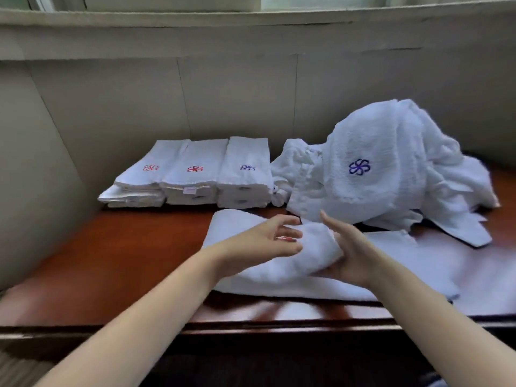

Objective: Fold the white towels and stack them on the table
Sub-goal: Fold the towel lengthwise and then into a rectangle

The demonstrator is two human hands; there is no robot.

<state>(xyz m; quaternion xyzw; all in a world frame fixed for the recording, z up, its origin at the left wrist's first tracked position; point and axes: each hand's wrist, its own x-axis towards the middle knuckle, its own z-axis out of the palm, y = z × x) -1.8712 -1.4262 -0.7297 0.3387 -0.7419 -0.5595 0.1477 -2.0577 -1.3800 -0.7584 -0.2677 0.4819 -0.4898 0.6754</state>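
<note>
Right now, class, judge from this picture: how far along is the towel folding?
Done: three stacks of folded towels by the wall. In hand: a half-folded towel, right hand gripping its fold, left hand open above it. Left: the heap of unfolded towels on the right.

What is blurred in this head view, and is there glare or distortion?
Head view: motion blur smears the left hand, right hand and the white terry towel between them; folded white towel stacks look sharper; glare streaks the red-brown wooden table; the wide lens bows the grey window ledge.
</note>
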